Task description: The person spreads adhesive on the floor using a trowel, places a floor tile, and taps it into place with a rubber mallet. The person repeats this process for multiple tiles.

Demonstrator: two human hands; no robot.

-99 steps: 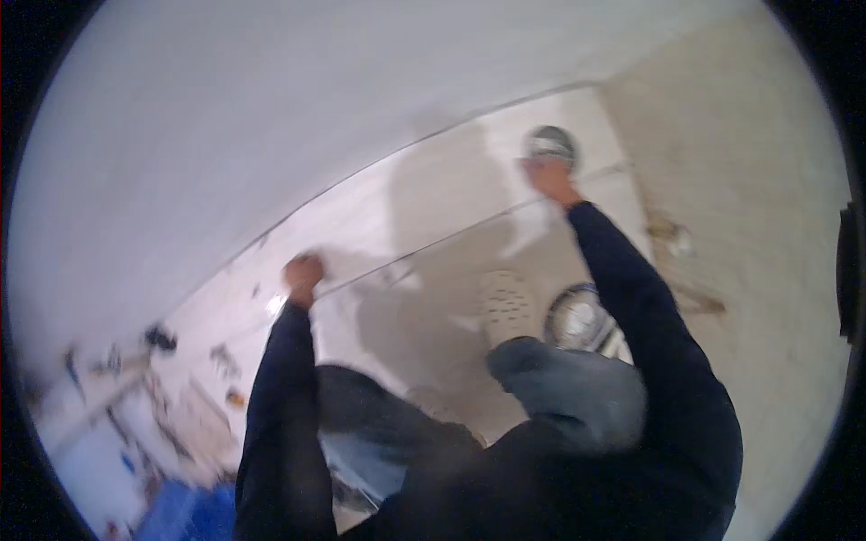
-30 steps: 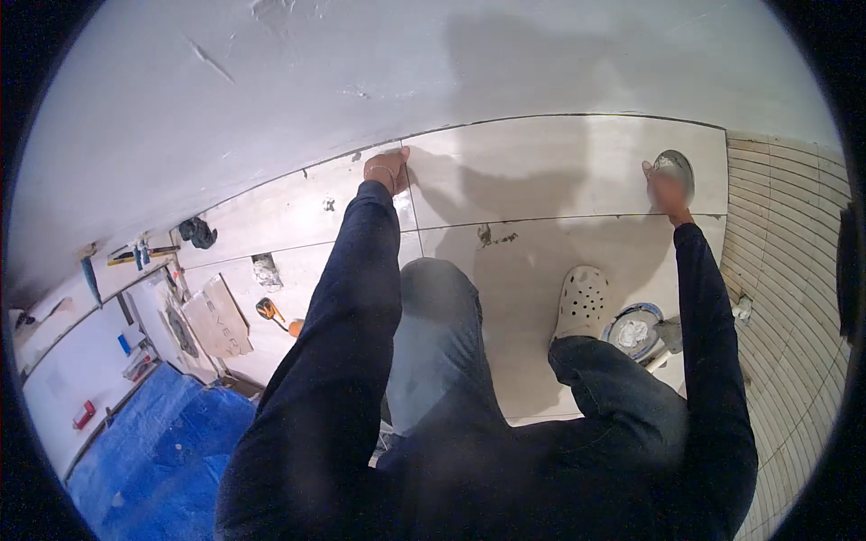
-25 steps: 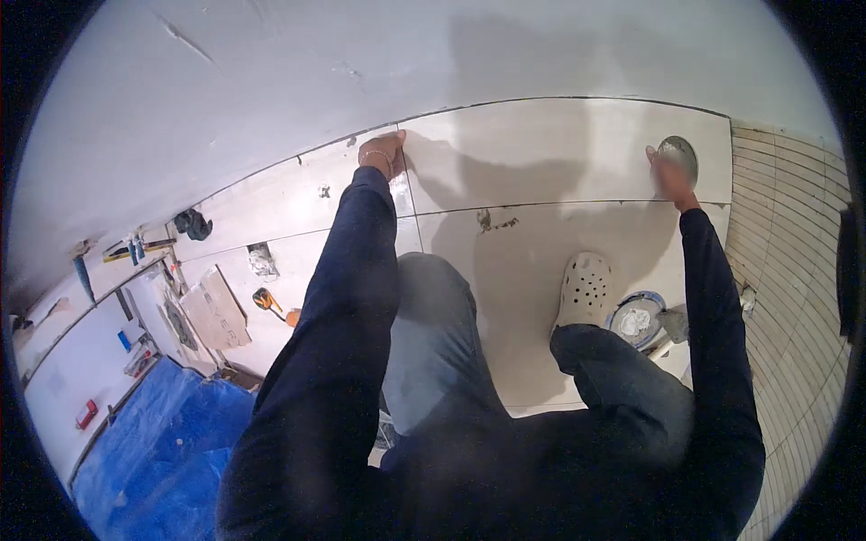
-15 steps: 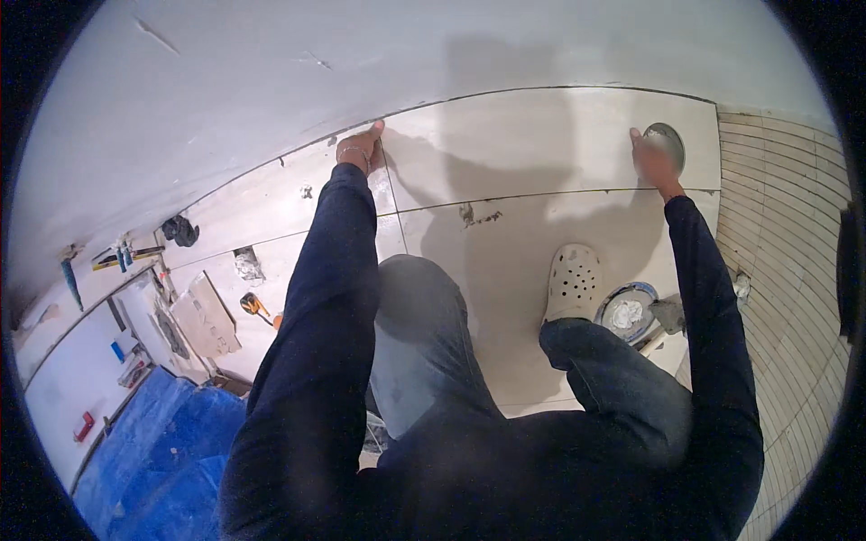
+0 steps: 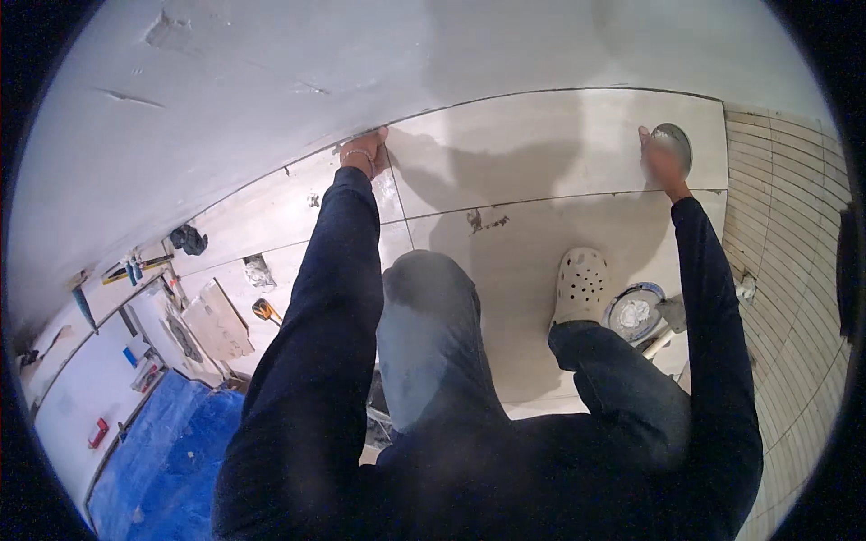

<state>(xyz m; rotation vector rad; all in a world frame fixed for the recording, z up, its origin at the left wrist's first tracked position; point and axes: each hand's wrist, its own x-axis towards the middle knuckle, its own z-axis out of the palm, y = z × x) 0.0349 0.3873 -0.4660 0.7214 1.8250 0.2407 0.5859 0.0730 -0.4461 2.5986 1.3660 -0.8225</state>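
A long cream floor tile [image 5: 505,135] lies along the foot of the white wall, with a round hole [image 5: 673,137] cut near its right end. At its left end my left hand [image 5: 368,151], wearing a bracelet, is curled at the tile's edge by the joint; the fingertips are partly hidden. My right hand [image 5: 666,164] is at the hole, thumb on the tile face and fingers at the rim; it is somewhat blurred. Below, a second cream tile [image 5: 505,261] bears grey mortar smears. My foot, in a white clog [image 5: 580,284], stands on it.
A bucket [image 5: 634,311] with white material stands right of the clog. Ribbed beige tiling [image 5: 785,234] covers the right side. At left are a yellow and black tape measure [image 5: 264,311], a tile offcut [image 5: 216,317], a black crumpled bag [image 5: 188,240] and a blue sheet [image 5: 171,460].
The view has shifted slightly, so the scene sits a little further right and lower. Both hands keep their places at the tile's left end and the hole.
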